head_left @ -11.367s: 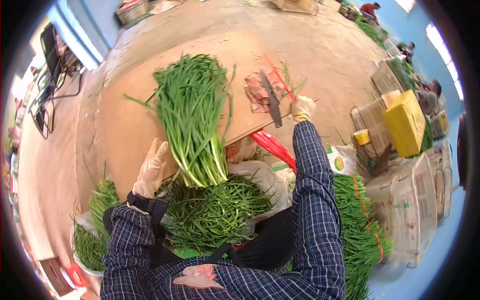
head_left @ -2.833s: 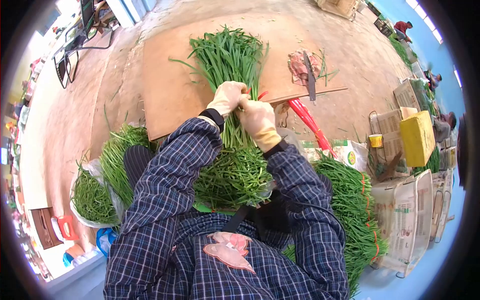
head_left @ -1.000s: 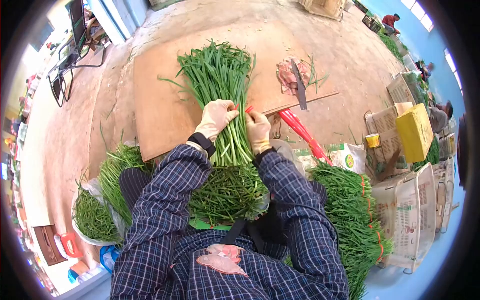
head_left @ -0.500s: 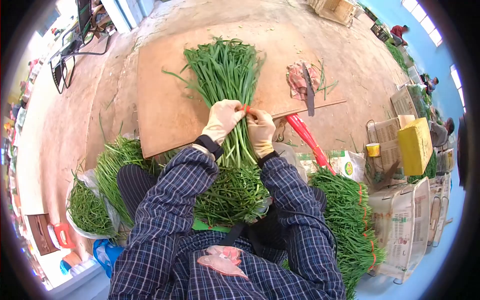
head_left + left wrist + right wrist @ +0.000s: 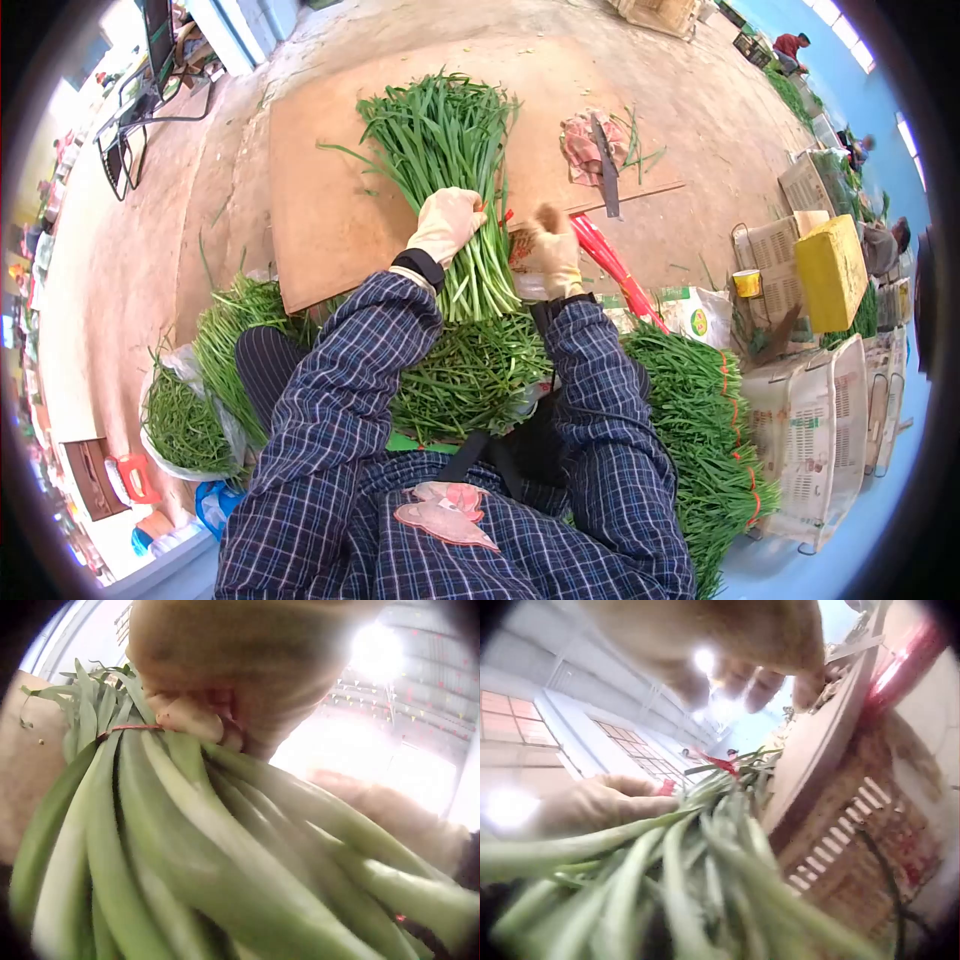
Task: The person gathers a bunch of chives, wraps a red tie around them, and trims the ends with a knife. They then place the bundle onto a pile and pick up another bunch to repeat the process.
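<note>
A bunch of garlic chives [image 5: 440, 130] lies on the brown board [image 5: 330, 225], leaves away from me and pale stem ends over the near edge. My gloved left hand [image 5: 447, 222] grips it round the middle. A thin red tie [image 5: 131, 727] crosses the stems beside the left fingers in the left wrist view. One red end [image 5: 727, 765] sticks up from the bunch in the right wrist view. Just right of the bunch is my gloved right hand [image 5: 555, 250], apart from it and blurred. Its fingers [image 5: 765, 690] hang loosely bent, holding nothing.
A long blade [image 5: 606, 165] lies on a pink cloth [image 5: 575, 148] at the board's right. Red strips [image 5: 615, 268] hang off its near edge. Loose greens [image 5: 470, 375] fill my lap; tied bunches [image 5: 700, 450] and a plastic crate [image 5: 810, 440] are at my right.
Earlier the bunch lay loose while the right hand took a red strip. Both hands then worked the strip round the stems. Now the right hand has come away rightward; the left still grips.
</note>
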Demonstrator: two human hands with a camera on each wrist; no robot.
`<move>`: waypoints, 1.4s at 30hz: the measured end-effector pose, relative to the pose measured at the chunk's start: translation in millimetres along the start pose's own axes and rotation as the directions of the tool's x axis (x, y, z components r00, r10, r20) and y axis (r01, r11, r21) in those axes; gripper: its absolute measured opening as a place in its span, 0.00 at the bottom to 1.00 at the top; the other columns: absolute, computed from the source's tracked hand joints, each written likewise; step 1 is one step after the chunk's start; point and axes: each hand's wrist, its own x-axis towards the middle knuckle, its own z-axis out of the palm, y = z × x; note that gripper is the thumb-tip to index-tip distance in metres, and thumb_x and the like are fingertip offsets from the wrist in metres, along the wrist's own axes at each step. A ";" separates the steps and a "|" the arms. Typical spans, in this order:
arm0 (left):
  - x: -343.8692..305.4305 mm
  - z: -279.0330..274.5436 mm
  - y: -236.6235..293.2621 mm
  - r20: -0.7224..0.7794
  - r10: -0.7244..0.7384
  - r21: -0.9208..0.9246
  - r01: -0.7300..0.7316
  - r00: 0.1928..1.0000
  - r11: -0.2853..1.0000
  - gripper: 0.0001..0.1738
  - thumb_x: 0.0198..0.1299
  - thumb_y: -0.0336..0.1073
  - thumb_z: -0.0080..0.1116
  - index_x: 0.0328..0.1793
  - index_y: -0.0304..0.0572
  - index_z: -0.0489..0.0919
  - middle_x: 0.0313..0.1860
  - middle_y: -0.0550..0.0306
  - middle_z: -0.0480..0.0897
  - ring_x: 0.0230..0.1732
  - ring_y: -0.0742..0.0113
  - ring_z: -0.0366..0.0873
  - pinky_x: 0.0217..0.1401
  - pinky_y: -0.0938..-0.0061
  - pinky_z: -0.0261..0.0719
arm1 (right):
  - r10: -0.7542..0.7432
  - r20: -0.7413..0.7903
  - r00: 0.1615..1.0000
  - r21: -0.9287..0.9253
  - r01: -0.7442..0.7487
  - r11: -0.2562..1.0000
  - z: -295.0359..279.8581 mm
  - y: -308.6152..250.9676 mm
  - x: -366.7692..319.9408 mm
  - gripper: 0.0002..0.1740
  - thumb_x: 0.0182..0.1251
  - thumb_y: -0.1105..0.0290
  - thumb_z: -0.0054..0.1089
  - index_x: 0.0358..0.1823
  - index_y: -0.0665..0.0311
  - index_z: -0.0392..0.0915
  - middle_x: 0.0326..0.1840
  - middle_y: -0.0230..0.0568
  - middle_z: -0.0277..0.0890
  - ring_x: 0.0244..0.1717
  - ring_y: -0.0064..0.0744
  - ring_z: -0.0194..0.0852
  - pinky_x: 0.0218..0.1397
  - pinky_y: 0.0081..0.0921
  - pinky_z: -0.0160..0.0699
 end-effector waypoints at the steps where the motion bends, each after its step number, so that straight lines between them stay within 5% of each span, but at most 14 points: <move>1: 0.7 0.0 1.4 -0.009 0.004 -0.021 -0.004 1.000 1.000 0.14 0.52 0.42 0.64 0.38 0.40 0.83 0.32 0.46 0.83 0.38 0.50 0.81 0.43 0.62 0.77 | 0.227 0.089 0.970 -0.145 -0.213 0.966 -4.8 3.4 0.1 0.20 0.60 0.75 0.64 0.54 0.67 0.75 0.50 0.40 0.79 0.48 0.29 0.75 0.55 0.24 0.74; 2: 1.7 0.2 2.4 -0.017 0.028 0.012 -0.028 0.999 1.000 0.14 0.51 0.42 0.64 0.38 0.40 0.83 0.32 0.46 0.83 0.37 0.50 0.81 0.42 0.62 0.77 | 0.153 0.239 0.959 -0.125 -0.126 0.984 -3.1 37.8 9.5 0.24 0.59 0.70 0.67 0.56 0.69 0.74 0.48 0.39 0.79 0.47 0.28 0.76 0.52 0.22 0.74; 6: 0.8 -1.9 3.7 -0.004 -0.032 -0.019 0.032 0.999 0.999 0.14 0.50 0.43 0.65 0.38 0.41 0.83 0.32 0.46 0.83 0.37 0.49 0.81 0.42 0.62 0.77 | 0.154 0.106 0.982 -0.067 -0.148 0.987 27.4 34.1 4.5 0.12 0.61 0.68 0.65 0.44 0.67 0.81 0.42 0.37 0.82 0.39 0.22 0.76 0.42 0.19 0.74; 13: 2.4 0.0 1.1 -0.022 0.002 0.024 -0.002 1.000 1.000 0.14 0.51 0.42 0.65 0.38 0.41 0.83 0.32 0.47 0.83 0.37 0.50 0.81 0.43 0.63 0.77 | -0.138 0.002 0.990 -0.376 0.129 0.918 32.9 40.5 4.4 0.09 0.60 0.68 0.63 0.39 0.63 0.82 0.37 0.47 0.80 0.38 0.41 0.80 0.44 0.32 0.77; 16: 2.0 -0.7 3.0 -0.003 -0.016 0.012 0.016 1.000 1.000 0.14 0.51 0.43 0.64 0.38 0.42 0.83 0.32 0.47 0.83 0.38 0.50 0.81 0.43 0.63 0.77 | -0.470 0.141 0.872 -0.488 0.474 0.733 31.2 37.4 6.1 0.06 0.57 0.69 0.63 0.36 0.61 0.81 0.33 0.45 0.79 0.37 0.46 0.78 0.42 0.35 0.77; 22: 7.1 7.9 -6.1 0.002 0.067 0.113 -0.067 0.998 0.991 0.12 0.55 0.42 0.60 0.37 0.41 0.82 0.31 0.46 0.82 0.38 0.48 0.80 0.41 0.60 0.77 | -0.667 0.211 0.714 -0.510 0.663 0.549 38.3 22.9 6.7 0.02 0.55 0.73 0.61 0.29 0.60 0.78 0.25 0.43 0.76 0.29 0.47 0.76 0.35 0.38 0.74; 25: 0.2 -6.4 2.4 0.100 0.073 0.146 -0.087 0.992 0.985 0.12 0.56 0.42 0.59 0.36 0.40 0.81 0.31 0.44 0.81 0.38 0.47 0.80 0.41 0.59 0.76 | -0.708 0.344 0.617 -0.450 0.770 0.452 34.6 15.6 13.9 0.02 0.54 0.74 0.61 0.27 0.59 0.77 0.23 0.42 0.74 0.27 0.46 0.74 0.33 0.38 0.73; 27: -0.5 0.0 -2.5 0.083 0.118 0.158 -0.130 0.990 0.979 0.12 0.58 0.41 0.57 0.34 0.39 0.79 0.29 0.43 0.80 0.36 0.46 0.79 0.39 0.58 0.76 | -0.684 0.372 0.628 -0.465 0.764 0.447 31.5 11.7 14.2 0.03 0.52 0.73 0.63 0.28 0.59 0.77 0.22 0.42 0.73 0.27 0.46 0.74 0.34 0.38 0.73; 31: 1.4 9.0 -12.1 -0.056 0.319 0.133 -0.310 0.946 0.941 0.10 0.60 0.39 0.54 0.33 0.40 0.77 0.27 0.46 0.77 0.32 0.46 0.77 0.35 0.57 0.75 | -0.602 0.407 0.687 -0.396 0.726 0.562 17.4 8.2 22.5 0.07 0.54 0.72 0.64 0.35 0.61 0.80 0.28 0.43 0.77 0.32 0.46 0.77 0.37 0.35 0.76; 33: 2.4 9.1 -11.9 -0.037 0.341 0.217 -0.325 0.939 0.920 0.09 0.58 0.38 0.55 0.33 0.40 0.78 0.28 0.47 0.78 0.33 0.46 0.78 0.34 0.57 0.76 | -0.352 0.412 0.840 -0.298 0.490 0.819 12.3 -13.6 20.6 0.09 0.56 0.71 0.63 0.39 0.61 0.81 0.32 0.44 0.79 0.35 0.45 0.79 0.39 0.32 0.77; 34: 3.1 9.2 -11.7 -0.018 0.314 0.247 -0.300 0.949 0.921 0.08 0.56 0.37 0.55 0.33 0.41 0.78 0.28 0.47 0.78 0.32 0.47 0.79 0.33 0.58 0.76 | -0.326 0.432 0.841 -0.288 0.471 0.834 14.4 -23.2 18.7 0.09 0.57 0.71 0.63 0.40 0.62 0.81 0.33 0.46 0.80 0.36 0.43 0.80 0.40 0.31 0.77; 37: 1.5 7.8 -11.1 -0.075 0.356 0.198 -0.336 0.931 0.921 0.07 0.56 0.36 0.55 0.32 0.41 0.79 0.28 0.46 0.79 0.32 0.46 0.79 0.33 0.58 0.76 | -0.447 0.464 0.765 -0.321 0.616 0.720 21.2 -2.9 28.5 0.07 0.56 0.71 0.64 0.37 0.62 0.82 0.32 0.45 0.80 0.36 0.42 0.79 0.41 0.31 0.77; 42: -2.5 -9.5 2.0 -0.052 0.403 0.383 -0.354 0.914 0.853 0.06 0.53 0.34 0.55 0.28 0.43 0.79 0.26 0.51 0.80 0.31 0.54 0.81 0.32 0.63 0.78 | -0.457 0.342 0.821 -0.307 0.557 0.772 30.3 -2.6 23.7 0.06 0.54 0.71 0.65 0.33 0.64 0.82 0.31 0.45 0.80 0.34 0.43 0.79 0.40 0.31 0.77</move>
